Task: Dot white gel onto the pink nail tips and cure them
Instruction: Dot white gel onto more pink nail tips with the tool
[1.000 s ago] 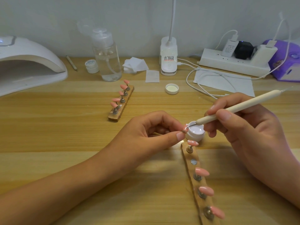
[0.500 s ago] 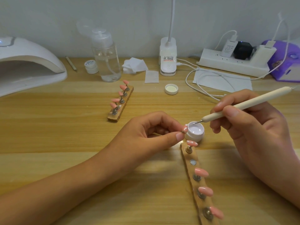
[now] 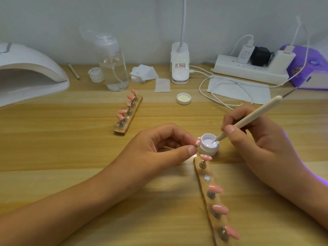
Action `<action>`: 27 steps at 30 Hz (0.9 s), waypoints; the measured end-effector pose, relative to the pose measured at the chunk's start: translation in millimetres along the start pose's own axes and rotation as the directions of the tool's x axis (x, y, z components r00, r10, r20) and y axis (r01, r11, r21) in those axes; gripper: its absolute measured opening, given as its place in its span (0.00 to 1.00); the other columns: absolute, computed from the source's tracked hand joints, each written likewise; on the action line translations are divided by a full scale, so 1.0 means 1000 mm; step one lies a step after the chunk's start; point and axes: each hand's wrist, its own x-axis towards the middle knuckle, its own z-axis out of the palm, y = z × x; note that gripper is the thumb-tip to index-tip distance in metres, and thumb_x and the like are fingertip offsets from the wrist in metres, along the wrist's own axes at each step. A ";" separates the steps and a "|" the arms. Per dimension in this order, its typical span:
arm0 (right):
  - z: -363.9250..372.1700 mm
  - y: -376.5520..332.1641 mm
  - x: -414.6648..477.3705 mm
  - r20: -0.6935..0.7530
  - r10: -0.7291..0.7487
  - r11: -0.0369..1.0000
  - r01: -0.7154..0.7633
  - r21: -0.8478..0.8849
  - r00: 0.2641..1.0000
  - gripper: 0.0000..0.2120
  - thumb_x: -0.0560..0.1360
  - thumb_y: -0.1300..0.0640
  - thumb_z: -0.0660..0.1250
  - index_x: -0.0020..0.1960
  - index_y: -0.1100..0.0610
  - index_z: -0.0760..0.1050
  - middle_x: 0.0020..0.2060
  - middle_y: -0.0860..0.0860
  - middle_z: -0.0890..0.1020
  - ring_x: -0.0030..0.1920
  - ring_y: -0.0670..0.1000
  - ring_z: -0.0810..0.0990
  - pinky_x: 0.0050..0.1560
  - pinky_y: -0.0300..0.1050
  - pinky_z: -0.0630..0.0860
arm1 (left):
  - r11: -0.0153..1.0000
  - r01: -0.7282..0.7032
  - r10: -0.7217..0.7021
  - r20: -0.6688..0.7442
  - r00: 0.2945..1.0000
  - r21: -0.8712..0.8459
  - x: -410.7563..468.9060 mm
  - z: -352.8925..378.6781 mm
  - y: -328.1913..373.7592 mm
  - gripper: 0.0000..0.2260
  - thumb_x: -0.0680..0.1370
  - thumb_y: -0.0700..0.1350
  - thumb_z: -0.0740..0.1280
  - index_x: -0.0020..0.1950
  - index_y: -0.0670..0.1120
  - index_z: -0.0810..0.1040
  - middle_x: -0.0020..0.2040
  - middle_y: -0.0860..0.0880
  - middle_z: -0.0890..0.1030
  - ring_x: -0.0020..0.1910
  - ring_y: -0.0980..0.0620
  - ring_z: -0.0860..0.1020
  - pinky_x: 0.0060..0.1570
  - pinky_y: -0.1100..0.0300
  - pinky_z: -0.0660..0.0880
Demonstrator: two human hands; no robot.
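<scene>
Right grip [image 3: 257, 142] pinches slim cream dotting pen [image 3: 252, 119], tip dipped in small white gel jar [image 3: 207, 150] just below, likely reloading | left grip [image 3: 159, 150] pinches pink nail tip [image 3: 198, 140] beside jar, close for dotting

A plain pale grey wall [image 3: 53, 15] stands behind a light wooden desk [image 3: 53, 148] with long grain stripes. A white desk lamp [image 3: 179, 68] stands on the desk near the wall, its thin neck rising out of view. The light is soft and even.
</scene>
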 end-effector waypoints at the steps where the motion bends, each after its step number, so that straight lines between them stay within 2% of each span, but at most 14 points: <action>1: 0.000 0.000 0.000 0.008 -0.003 1.000 0.003 -0.007 1.000 0.05 0.74 0.51 0.61 0.43 0.51 0.72 0.37 0.50 0.74 0.36 0.45 0.69 0.39 0.31 0.68 | 1.000 0.001 -0.001 -0.001 1.000 0.000 0.000 0.000 0.000 0.05 0.71 0.44 0.72 0.44 0.53 0.84 0.43 0.54 0.83 0.43 0.58 0.78 0.45 0.63 0.77; 5: 0.001 0.001 0.000 0.011 -0.012 0.999 0.012 -0.041 1.000 0.02 0.75 0.54 0.63 0.43 0.49 0.72 0.37 0.47 0.75 0.36 0.43 0.70 0.39 0.29 0.68 | 1.000 0.006 -0.006 0.003 1.000 0.003 0.000 -0.001 0.000 0.05 0.71 0.44 0.73 0.44 0.54 0.84 0.43 0.54 0.83 0.43 0.58 0.79 0.47 0.62 0.77; 15: 0.001 0.003 0.001 0.014 0.007 0.998 -0.006 -0.059 1.000 0.04 0.74 0.49 0.61 0.43 0.47 0.72 0.38 0.48 0.75 0.36 0.45 0.70 0.38 0.33 0.68 | 1.000 0.025 -0.025 -0.014 1.000 -0.012 0.000 0.000 0.001 0.05 0.70 0.44 0.73 0.44 0.53 0.84 0.44 0.51 0.85 0.44 0.57 0.79 0.47 0.61 0.78; 20: 0.001 0.002 -0.001 -0.093 -0.024 0.993 0.034 0.113 0.995 0.04 0.74 0.52 0.63 0.44 0.52 0.74 0.37 0.48 0.78 0.38 0.51 0.74 0.43 0.36 0.72 | 0.999 0.026 -0.026 -0.014 1.000 -0.035 0.000 0.000 0.001 0.05 0.70 0.44 0.72 0.43 0.53 0.84 0.43 0.53 0.85 0.43 0.57 0.79 0.46 0.61 0.78; 24: 0.001 -0.002 -0.001 -0.159 -0.020 0.936 0.075 0.344 0.987 0.01 0.73 0.54 0.67 0.44 0.51 0.77 0.38 0.45 0.80 0.38 0.47 0.79 0.43 0.36 0.76 | 0.999 0.026 -0.027 -0.009 1.000 -0.045 0.000 0.000 0.000 0.04 0.70 0.44 0.73 0.43 0.52 0.84 0.44 0.53 0.85 0.43 0.58 0.80 0.46 0.62 0.78; 27: 0.002 -0.005 -0.001 -0.150 0.013 0.889 0.057 0.455 0.989 0.07 0.70 0.45 0.72 0.43 0.47 0.79 0.38 0.45 0.81 0.39 0.48 0.80 0.43 0.37 0.76 | 0.999 0.023 -0.023 -0.003 1.000 -0.038 0.000 0.000 0.000 0.04 0.70 0.43 0.72 0.43 0.52 0.84 0.44 0.53 0.85 0.42 0.59 0.79 0.46 0.62 0.78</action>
